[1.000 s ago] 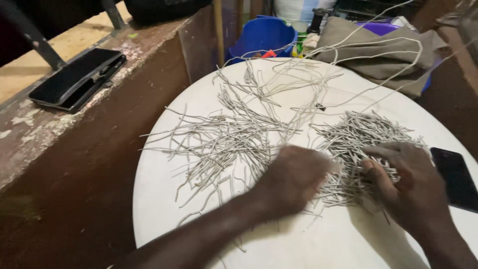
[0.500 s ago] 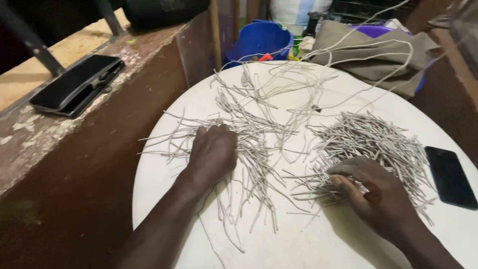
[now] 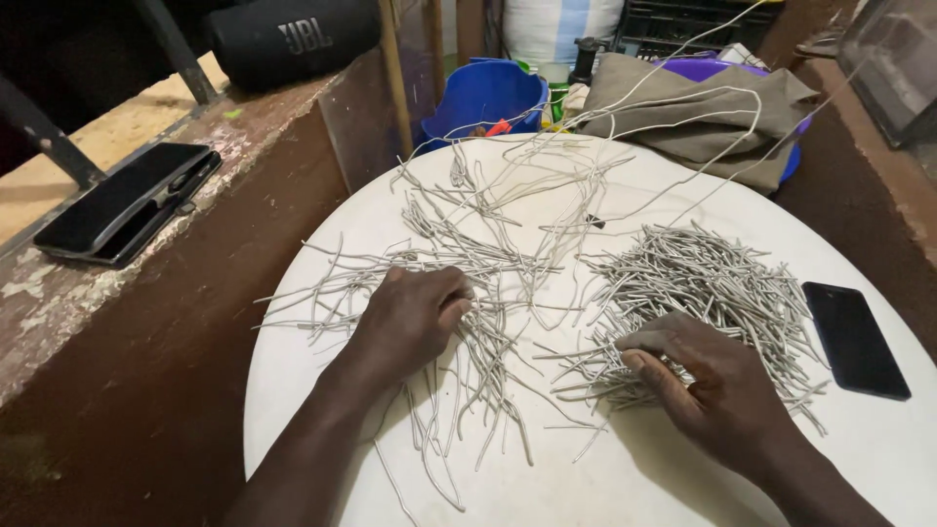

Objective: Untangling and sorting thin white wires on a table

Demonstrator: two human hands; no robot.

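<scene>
strips (image 3: pixel 468 293): thin grey-white lengths, bent and wavy, strewn loose over left half of table (image 3: pixel 625 478); some crossing, some curling off toward far edge
pile (image 3: pixel 703 293): same grey strips but shorter, straighter, packed thick; right of centre, running under right hand
left hand (image 3: pixel 415 317): palm down, flat on loose strips, fingers curled slightly at tips; pressing, not clasping anything seen
right hand (image 3: pixel 717 385): palm down at near edge of pile, fingertips tucked in among strips; can't tell if closed on any, ends hidden under fingers
where: loose strips under and all round left hand, fanning out left, ahead and nearer; pile just ahead and right of right hand, touching it
between hands: few stray strips, bare white table
wires (image 3: pixel 683 117): long pale loops beyond both hands, trailing off table over cloth (image 3: pixel 683 107)
phone (image 3: pixel 854 337): dark, flat, right of pile, near right hand, apart from it
bucket (image 3: pixel 485 96): blue, beyond table, far ahead of left hand
ledge (image 3: pixel 146 263): brown, worn, left of left hand; dark case (image 3: pixel 127 200) lying on it, black speaker (image 3: pixel 293 37) further back
hidden: strips under both palms; forearms cut off at bottom edge; table rim cut off right and bottom; bucket contents unclear; top right objects too dark to make out
</scene>
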